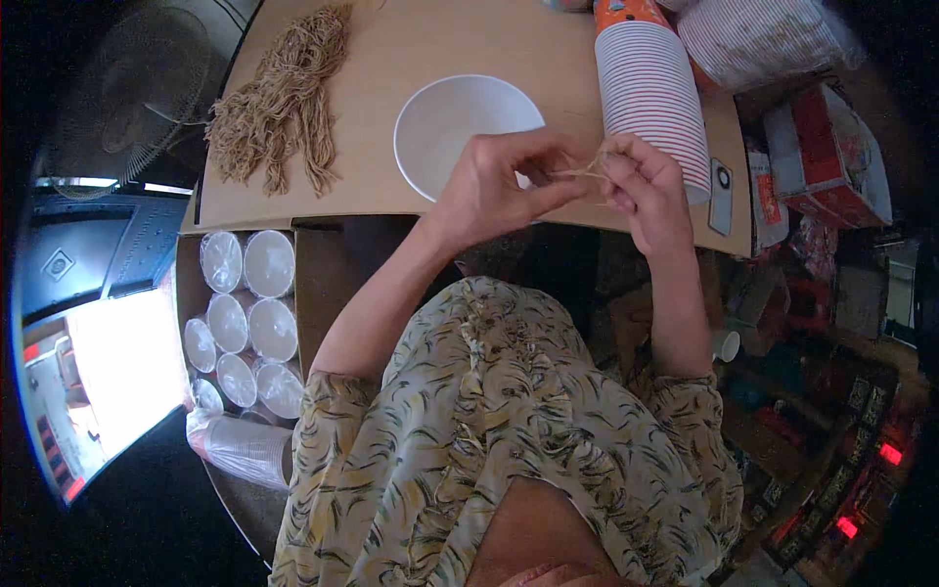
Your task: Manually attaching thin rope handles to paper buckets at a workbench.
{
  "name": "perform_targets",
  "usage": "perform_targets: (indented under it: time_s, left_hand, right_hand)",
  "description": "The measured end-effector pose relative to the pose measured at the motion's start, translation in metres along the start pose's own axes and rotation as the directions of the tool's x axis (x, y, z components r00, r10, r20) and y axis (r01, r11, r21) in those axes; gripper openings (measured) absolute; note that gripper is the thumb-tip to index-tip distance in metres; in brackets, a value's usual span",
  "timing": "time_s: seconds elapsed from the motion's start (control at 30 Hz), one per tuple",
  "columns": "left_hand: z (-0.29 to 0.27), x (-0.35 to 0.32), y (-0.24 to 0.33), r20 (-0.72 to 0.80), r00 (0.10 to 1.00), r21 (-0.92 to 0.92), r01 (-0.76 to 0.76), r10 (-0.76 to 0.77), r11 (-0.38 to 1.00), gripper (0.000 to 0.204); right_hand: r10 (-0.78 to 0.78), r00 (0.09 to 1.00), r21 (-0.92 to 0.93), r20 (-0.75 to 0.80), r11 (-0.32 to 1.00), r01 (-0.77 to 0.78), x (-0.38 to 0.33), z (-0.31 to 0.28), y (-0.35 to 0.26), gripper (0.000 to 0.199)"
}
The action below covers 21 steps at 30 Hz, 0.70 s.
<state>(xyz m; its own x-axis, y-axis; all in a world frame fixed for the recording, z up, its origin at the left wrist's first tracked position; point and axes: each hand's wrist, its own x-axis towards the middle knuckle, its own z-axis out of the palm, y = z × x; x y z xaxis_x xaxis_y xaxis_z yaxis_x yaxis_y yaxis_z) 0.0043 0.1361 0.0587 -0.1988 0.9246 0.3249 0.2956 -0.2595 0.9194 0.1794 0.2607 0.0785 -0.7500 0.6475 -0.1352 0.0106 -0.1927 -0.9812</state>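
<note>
My left hand [509, 181] is over the right rim of a white bowl [425, 137], its thumb and fingers pinching a thin tan strand of twine [587, 174]. Close by, my right hand [650, 191] has its fingers curled round the other part of the same strand. The twine looks looped between the two hands, though its exact form is too small to tell. Right behind my right hand lies a long stack of white paper cups [650, 88] with red rims. At the far left of the table rests a bundle of tan twine [284, 103].
Below the table's left edge, a cardboard box [318, 284] holds several plastic-wrapped cup stacks [269, 264]. A phone-like grey object [721, 196] lies at the table's right edge. More wrapped cups [758, 39] sit far right, beside a red and white carton [822, 157]. A fan [137, 88] stands left.
</note>
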Motion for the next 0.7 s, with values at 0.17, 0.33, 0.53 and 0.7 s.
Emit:
perform_targets:
  time_s: [0.17, 0.33, 0.53, 0.7]
  left_hand:
    - [0.004, -0.009, -0.002, -0.028, 0.971, 0.282, -0.220, 0.237, 0.934, 0.016]
    - [0.014, -0.021, -0.001, 0.001, 0.946, 0.424, -0.295, 0.325, 0.856, 0.016]
    - [0.027, -0.023, -0.003, -0.121, 0.913, 0.478, -0.290, 0.389, 0.829, 0.014]
    - [0.029, -0.028, -0.010, -0.198, 0.939, 0.586, -0.117, 0.282, 0.802, 0.014]
  right_hand:
    - [-0.002, 0.985, -0.431, 0.171, 0.899, 0.077, -0.021, -0.010, -0.020, 0.004]
    - [0.020, 0.992, -0.454, 0.122, 0.890, 0.038, -0.040, -0.023, -0.024, 0.003]
    - [-0.132, 0.986, -0.249, 0.099, 0.956, 0.153, -0.050, -0.029, -0.021, 0.009]
    - [-0.329, 0.943, 0.145, 0.055, 0.937, 0.319, -0.066, -0.041, -0.023, 0.012]
